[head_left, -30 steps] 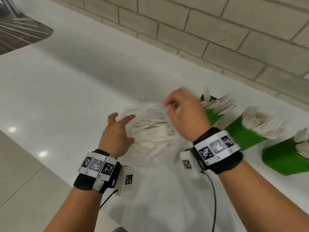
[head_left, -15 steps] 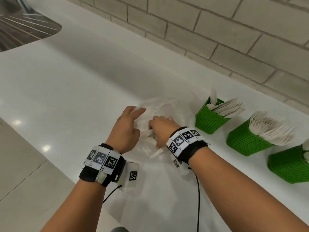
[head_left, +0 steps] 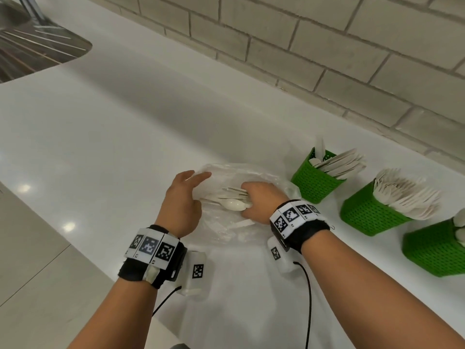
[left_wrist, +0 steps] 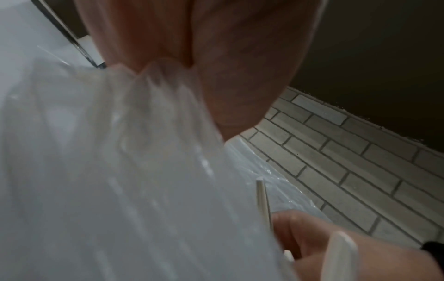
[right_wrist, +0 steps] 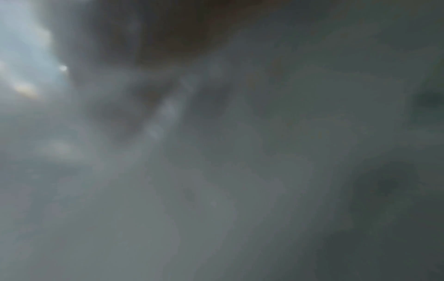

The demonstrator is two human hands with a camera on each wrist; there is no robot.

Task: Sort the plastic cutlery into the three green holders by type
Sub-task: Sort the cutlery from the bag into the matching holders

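Whereas bare earlier, right hand (head_left: 261,201) now clutching cutlery (head_left: 232,199); left hand (head_left: 182,200) pinching bag (head_left: 221,172).

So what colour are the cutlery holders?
Bright green, with a perforated mesh pattern; the holders show best in the head view.

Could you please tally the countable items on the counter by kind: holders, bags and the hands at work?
Green holders: 3 (knife holder, fork holder, spoon holder)
Clear plastic bags: 1 (bag)
Hands: 2 (left hand, right hand)
Total: 6
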